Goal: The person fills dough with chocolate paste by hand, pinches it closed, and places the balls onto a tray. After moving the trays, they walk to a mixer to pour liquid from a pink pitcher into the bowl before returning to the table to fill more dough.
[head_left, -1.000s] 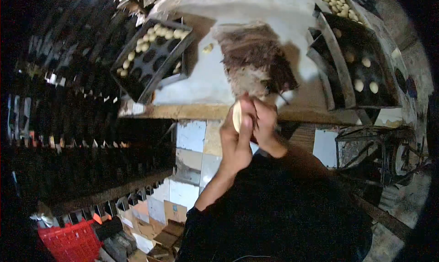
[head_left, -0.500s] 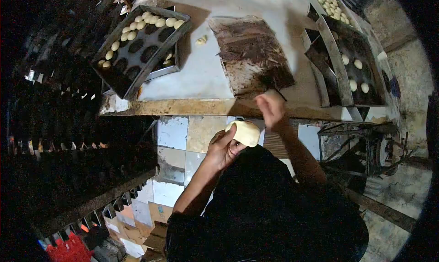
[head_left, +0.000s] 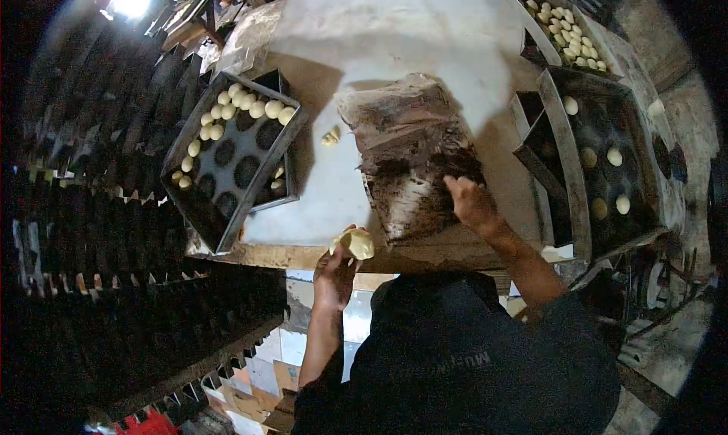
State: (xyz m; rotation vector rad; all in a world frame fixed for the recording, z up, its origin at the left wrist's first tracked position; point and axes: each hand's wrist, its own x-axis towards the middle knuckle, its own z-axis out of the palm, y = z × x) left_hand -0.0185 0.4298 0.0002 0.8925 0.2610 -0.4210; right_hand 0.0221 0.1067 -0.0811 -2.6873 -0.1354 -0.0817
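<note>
My left hand [head_left: 334, 282] holds a flattened, cupped piece of pale yellow dough [head_left: 356, 243] at the table's front edge, thumb on its near side. My right hand [head_left: 474, 206] is over the right side of a sheet smeared with dark brown paste [head_left: 413, 162], its fingers curled at the paste. Whatever those fingers may grip is too small or hidden to make out. A small scrap of dough [head_left: 331, 136] lies left of the sheet.
At the left, a metal tray [head_left: 262, 179] with round dough balls along two sides rests on another tray. Rightward, a dark tray [head_left: 569, 162] carries several balls. Behind it, another tray [head_left: 531, 27] is full of them. All stand on the pale tabletop [head_left: 318, 207].
The view has tilted up toward the table. My right hand has gone from the table's front edge onto the brown paste. My left hand still holds the dough, now more cupped and further left.
</note>
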